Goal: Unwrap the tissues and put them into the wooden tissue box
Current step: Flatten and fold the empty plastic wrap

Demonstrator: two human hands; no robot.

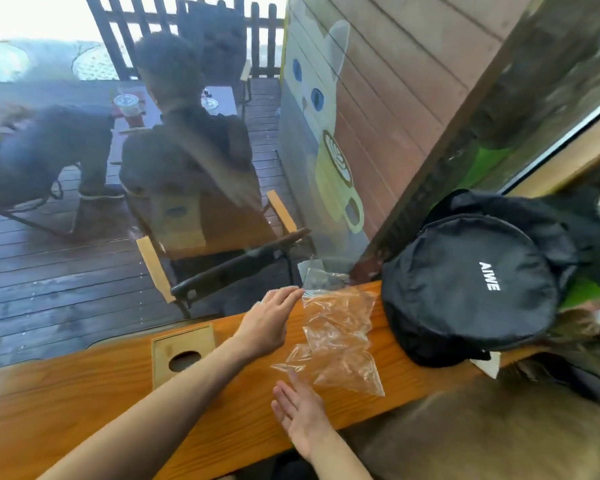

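Note:
A crumpled clear plastic wrapper [338, 341] lies flat on the wooden counter [84, 403], with no tissues visible in it. My left hand [267, 323] is open, its fingertips touching the wrapper's far left corner. My right hand [300, 410] is open, palm up, fingers at the wrapper's near left edge. The wooden tissue box [184, 351] with an oval hole in its lid sits to the left, partly hidden behind my left forearm.
A black backpack [471, 289] rests on the counter just right of the wrapper. A glass window runs along the counter's far edge; beyond it a person sits on a chair on a deck. A furry dark mass [482, 427] lies at the lower right.

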